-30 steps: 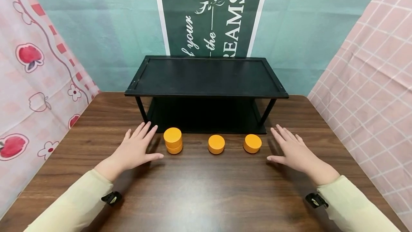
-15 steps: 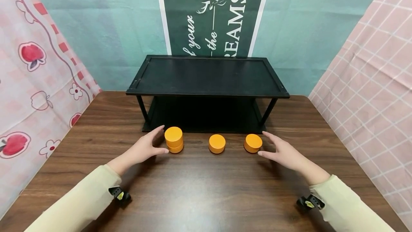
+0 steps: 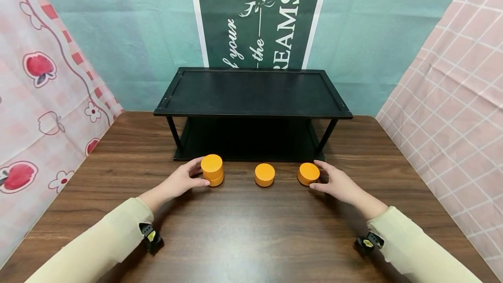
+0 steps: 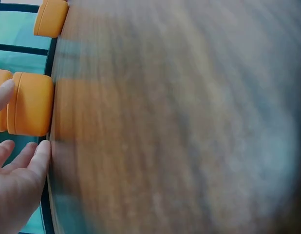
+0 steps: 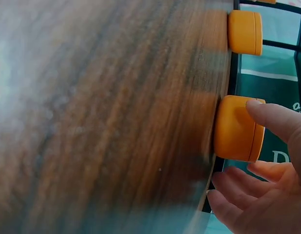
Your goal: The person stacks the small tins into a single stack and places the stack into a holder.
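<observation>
Two round orange lidded jars [image 3: 212,169] stand stacked in front of the shelf's left end. My left hand [image 3: 184,181] reaches round the stack's left side. Its thumb lies across the jars' front, while in the left wrist view a small gap shows between the other fingers [image 4: 41,156] and the lower jar [image 4: 33,107]. A single orange jar [image 3: 308,174] stands at the right. My right hand [image 3: 338,183] holds it between thumb and index finger, with the other fingers curled just beyond it. Between the hands stands another orange jar [image 3: 264,174].
A black two-level shelf [image 3: 253,93] stands behind the jars, on thin posts. The brown wooden table [image 3: 243,230] reaches toward the front. Cloth hangings border it at the back, left and right.
Both hands have moved inward from beside the jars, the left to the stack and the right to the right jar. Their spread fingers have drawn in. The jars have stayed in place.
</observation>
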Motion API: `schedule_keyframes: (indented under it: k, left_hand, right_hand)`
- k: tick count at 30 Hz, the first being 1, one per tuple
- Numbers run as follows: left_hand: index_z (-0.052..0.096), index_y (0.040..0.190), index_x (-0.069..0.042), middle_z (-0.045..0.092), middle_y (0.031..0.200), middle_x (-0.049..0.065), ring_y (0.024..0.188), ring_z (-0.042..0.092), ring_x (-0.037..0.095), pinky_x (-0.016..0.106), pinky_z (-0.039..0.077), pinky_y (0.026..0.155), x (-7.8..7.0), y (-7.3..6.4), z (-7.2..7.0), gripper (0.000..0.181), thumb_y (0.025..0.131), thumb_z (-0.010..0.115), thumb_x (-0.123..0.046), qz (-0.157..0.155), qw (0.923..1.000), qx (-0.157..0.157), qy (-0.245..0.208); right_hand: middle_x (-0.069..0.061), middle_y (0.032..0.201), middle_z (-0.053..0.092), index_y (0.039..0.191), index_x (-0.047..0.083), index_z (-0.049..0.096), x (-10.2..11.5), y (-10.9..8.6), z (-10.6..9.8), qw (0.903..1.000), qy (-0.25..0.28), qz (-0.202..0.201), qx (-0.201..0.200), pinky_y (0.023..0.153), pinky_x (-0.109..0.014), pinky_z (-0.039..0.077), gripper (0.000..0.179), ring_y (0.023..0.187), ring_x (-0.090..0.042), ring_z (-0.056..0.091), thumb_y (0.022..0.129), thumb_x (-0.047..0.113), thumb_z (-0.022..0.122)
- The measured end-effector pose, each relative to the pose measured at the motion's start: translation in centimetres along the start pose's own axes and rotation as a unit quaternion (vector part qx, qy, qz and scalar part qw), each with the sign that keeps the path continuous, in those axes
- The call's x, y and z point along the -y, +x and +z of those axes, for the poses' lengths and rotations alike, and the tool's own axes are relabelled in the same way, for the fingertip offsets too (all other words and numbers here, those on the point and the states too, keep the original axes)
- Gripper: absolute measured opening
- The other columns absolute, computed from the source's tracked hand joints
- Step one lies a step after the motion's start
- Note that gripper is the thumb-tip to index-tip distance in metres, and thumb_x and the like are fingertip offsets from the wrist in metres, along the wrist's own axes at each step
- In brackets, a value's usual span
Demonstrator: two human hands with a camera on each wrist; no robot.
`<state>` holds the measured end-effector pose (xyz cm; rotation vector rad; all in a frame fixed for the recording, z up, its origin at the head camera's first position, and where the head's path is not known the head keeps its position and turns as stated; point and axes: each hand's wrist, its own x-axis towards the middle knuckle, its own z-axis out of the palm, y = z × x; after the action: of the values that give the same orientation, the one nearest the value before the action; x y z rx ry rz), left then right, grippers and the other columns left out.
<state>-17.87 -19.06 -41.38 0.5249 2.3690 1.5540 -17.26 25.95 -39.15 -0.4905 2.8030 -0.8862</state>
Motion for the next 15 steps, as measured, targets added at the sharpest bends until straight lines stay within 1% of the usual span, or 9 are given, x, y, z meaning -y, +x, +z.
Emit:
schedule_keyframes:
  k: [6, 11, 15]
  left_hand:
    - [0.035, 0.138, 0.006, 0.044, 0.135, 0.024, 0.124, 0.041, 0.038, 0.051, 0.03, 0.103, 0.23, 0.16, 0.19, 0.067, 0.084, 0.07, -0.013, 0.006, 1.0, 0.001, -0.006]
    - [0.039, 0.136, 0.006, 0.047, 0.132, 0.022, 0.122, 0.044, 0.036, 0.051, 0.031, 0.103, 0.54, 0.26, 0.25, 0.064, 0.084, 0.071, -0.014, 0.006, 1.0, -0.004, -0.005]
    - [0.04, 0.135, 0.005, 0.048, 0.133, 0.02, 0.122, 0.045, 0.035, 0.05, 0.032, 0.102, 0.68, 0.35, 0.22, 0.063, 0.084, 0.07, -0.014, 0.002, 1.0, 0.0, -0.006]
  right_hand:
    - [-0.03, 0.125, 0.05, 0.134, -0.011, 0.038, -0.18, 0.43, 0.21, 0.9999, -0.01, 0.007, 0.0, 0.09, -0.053, 0.043, 0.07, 0.11, -0.04, 0.052, 0.084, 0.026, 0.07]
    - [-0.029, 0.125, 0.051, 0.133, -0.01, 0.04, -0.09, 0.56, 0.26, 0.9999, -0.008, 0.007, -0.005, 0.09, -0.053, 0.043, 0.067, 0.109, -0.04, 0.052, 0.084, 0.024, 0.07]
    - [-0.028, 0.125, 0.051, 0.134, -0.009, 0.04, -0.11, 0.63, 0.3, 1.0, -0.006, 0.002, -0.007, 0.089, -0.053, 0.043, 0.068, 0.109, -0.039, 0.053, 0.083, 0.025, 0.071]
